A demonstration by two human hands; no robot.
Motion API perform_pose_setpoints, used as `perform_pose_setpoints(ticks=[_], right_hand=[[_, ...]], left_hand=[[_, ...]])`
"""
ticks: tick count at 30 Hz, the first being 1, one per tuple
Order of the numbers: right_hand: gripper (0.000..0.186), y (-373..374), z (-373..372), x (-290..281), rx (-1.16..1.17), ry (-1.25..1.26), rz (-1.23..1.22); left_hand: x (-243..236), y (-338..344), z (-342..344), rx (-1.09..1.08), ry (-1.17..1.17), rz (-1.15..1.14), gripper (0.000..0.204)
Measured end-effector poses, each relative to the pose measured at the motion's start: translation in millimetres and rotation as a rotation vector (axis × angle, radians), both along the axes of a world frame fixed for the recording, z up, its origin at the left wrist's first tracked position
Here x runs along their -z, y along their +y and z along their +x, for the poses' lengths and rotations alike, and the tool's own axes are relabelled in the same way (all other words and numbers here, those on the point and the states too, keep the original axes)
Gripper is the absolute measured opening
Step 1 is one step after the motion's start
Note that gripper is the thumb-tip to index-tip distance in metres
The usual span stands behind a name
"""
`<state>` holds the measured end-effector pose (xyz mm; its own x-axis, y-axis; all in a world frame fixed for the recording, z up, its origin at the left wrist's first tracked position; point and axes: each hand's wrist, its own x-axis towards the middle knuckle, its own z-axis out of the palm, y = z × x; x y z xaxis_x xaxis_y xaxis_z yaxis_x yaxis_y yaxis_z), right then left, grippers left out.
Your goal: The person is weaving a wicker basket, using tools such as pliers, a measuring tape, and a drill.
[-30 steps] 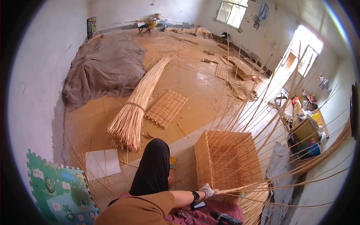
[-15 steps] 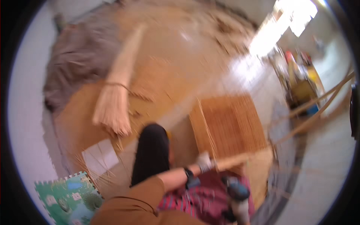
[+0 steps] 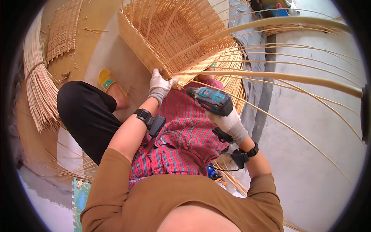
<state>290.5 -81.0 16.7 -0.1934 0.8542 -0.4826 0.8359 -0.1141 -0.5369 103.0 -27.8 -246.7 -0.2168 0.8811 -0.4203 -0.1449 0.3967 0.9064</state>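
Observation:
A square wicker basket (image 3: pixel 176 34) tilts in front of my knees, its inside showing and loose stakes standing out of it. In a white glove, my left hand (image 3: pixel 158 86) grips the basket's near corner, thumb up along the wall. My right hand (image 3: pixel 228 123), gloved too, is wrapped round the handle of a teal and black cordless drill (image 3: pixel 212 99). The drill's nose points left toward that corner, close to my left fingers. Whether its tip touches the cane cannot be made out. A thick cane pole (image 3: pixel 293 77) runs from the corner out to the right.
Thin canes (image 3: pixel 313 98) fan out to the right over the pale floor. A tied bundle of cane (image 3: pixel 38 81) and a woven panel (image 3: pixel 63 29) lie at left. Red checked cloth (image 3: pixel 181 135) covers my lap. A green foam mat (image 3: pixel 80 193) lies at lower left.
My view has swung down and right and is sharper. The drill has come up from beside my lap to the basket's corner. My left hand is still at the basket.

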Motion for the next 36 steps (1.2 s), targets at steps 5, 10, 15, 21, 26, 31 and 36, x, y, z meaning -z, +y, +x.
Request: perform_pose_setpoints(ticks=[5, 10, 15, 21, 26, 31, 36], right_hand=[[0.047, 10, -9, -1, -0.037, -0.143, -0.08], [0.046, 14, -12, -7, -0.029, -0.105, -0.07], [0.045, 15, -11, -5, -0.057, -0.078, -0.051], [0.045, 16, -8, -2, -0.056, -0.109, -0.066], [0.045, 17, -9, -5, -0.121, -0.098, -0.022], [0.043, 17, -10, -4, -0.06, -0.166, -0.119], [0.045, 24, -16, -7, -0.181, -0.18, -0.044]], left_hand=[[3, -3, -2, 0.067, 0.117, -0.039, 0.085], [9, -1, 0, 0.071, 0.135, -0.05, 0.088], [12, -2, 3, 0.03, 0.057, -0.031, 0.087], [5, -2, 0, 0.054, 0.056, -0.06, 0.089], [6, -2, 1, 0.048, 0.095, -0.045, 0.091], [12, -2, 3, 0.034, 0.144, -0.021, 0.091], [5, -1, 1, 0.065, 0.06, -0.111, 0.095]])
